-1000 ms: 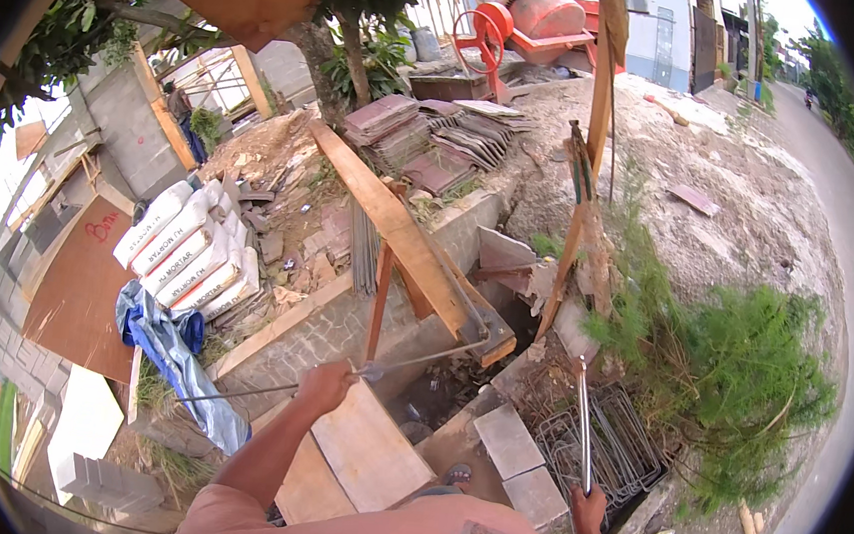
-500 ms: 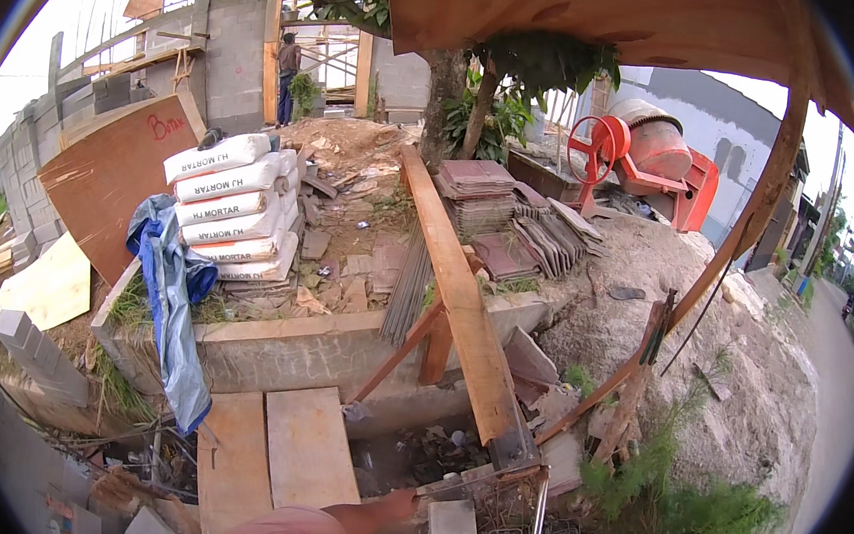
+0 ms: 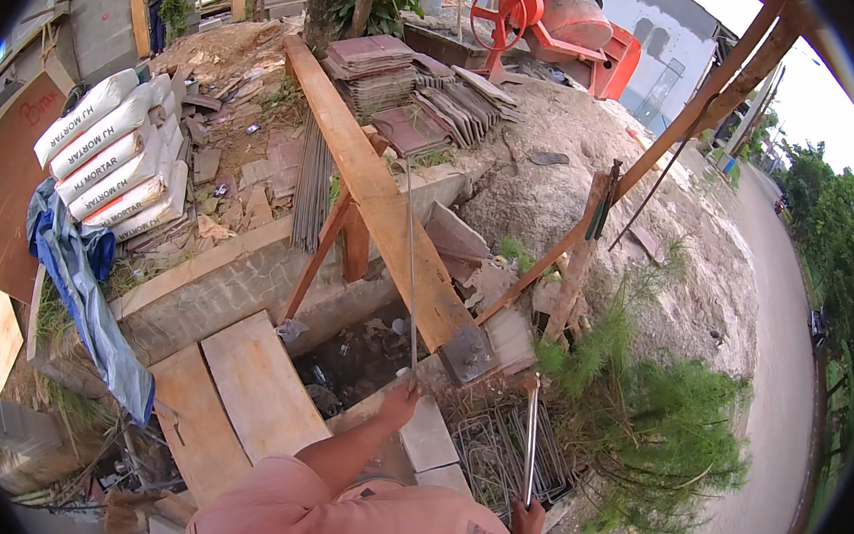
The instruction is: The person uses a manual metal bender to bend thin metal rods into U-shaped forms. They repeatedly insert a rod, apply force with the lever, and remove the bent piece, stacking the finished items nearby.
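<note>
My left hand (image 3: pixel 398 401) grips a thin steel rod (image 3: pixel 410 256), which points away from me over the long wooden plank (image 3: pixel 358 187). At the plank's near end is a dark metal plate (image 3: pixel 468 355) with pins, just ahead of my left hand. My right hand (image 3: pixel 527 524), low at the right, holds a long shiny metal bar (image 3: pixel 530 444) upright in the picture. Beside it lies a pile of bent steel frames (image 3: pixel 488 453). Pale boards (image 3: pixel 262 390) and concrete slabs (image 3: pixel 422 432) lie around my arms over a ditch (image 3: pixel 339 361).
Stacked sacks (image 3: pixel 105 146) and a blue tarp (image 3: pixel 94 291) stand left, roof tiles (image 3: pixel 372 72) and an orange mixer (image 3: pixel 561 32) behind. A person (image 3: pixel 155 5) stands far back. A rubble mound (image 3: pixel 665 306), leaning poles (image 3: pixel 644 184), bush (image 3: pixel 664 436) and road (image 3: pixel 768 394) are right.
The rod in my left hand has swung from lying crosswise to pointing away along the plank. My left hand has moved rightward toward the plate. The head view has shifted.
</note>
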Available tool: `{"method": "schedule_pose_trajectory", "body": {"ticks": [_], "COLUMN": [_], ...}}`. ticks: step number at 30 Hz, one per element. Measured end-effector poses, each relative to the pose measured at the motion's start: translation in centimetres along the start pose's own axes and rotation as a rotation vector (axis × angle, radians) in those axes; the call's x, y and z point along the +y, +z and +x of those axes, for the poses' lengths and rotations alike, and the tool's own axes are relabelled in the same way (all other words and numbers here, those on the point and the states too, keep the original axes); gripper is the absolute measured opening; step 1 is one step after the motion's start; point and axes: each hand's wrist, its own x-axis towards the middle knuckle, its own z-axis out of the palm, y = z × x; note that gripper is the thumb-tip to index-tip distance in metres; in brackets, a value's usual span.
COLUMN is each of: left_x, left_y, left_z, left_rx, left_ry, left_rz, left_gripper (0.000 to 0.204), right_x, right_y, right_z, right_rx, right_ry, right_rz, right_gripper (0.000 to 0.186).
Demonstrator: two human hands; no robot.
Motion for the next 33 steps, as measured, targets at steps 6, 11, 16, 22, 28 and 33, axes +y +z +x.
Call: {"method": "schedule_pose_trajectory", "body": {"ticks": [6,11,16,22,28,33], "left_x": [6.8,7.3,14.9,18.0,22.1,25.8], "left_y": [-13.1,-20.5,-21.6,-24.3,-32.3,-36.0], "left_z": [1.7,6.8,3.7,-0.1,-6.5,-10.6], "left_rx": [0.566,0.927,0.831,0.787,0.911,0.882], "left_ry": [0.004,0.043,0.332,0.590,0.713,0.596], "left_rz": [-0.525,-0.503,-0.267,0.043,0.136,0.065], "left_gripper": [0.027,0.033,0.034,0.035,0.035,0.034], "right_x": [-2.5,0.3,-1.6,-10.7,-16.7,-22.7], "right_y": [-1.1,-0.6,-1.1,-3.4,-6.6,-10.4], "right_z": [-3.4,-1.5,1.1,1.3,2.6,4.1], "right_rx": [0.071,0.043,0.037,0.041,0.092,0.268], "right_ry": [0.039,0.055,-0.070,-0.264,-0.334,-0.497], "right_rz": [0.095,0.208,0.193,0.350,0.351,0.342], "right_gripper": [0.031,0.029,0.026,0.017,0.021,0.024]}}
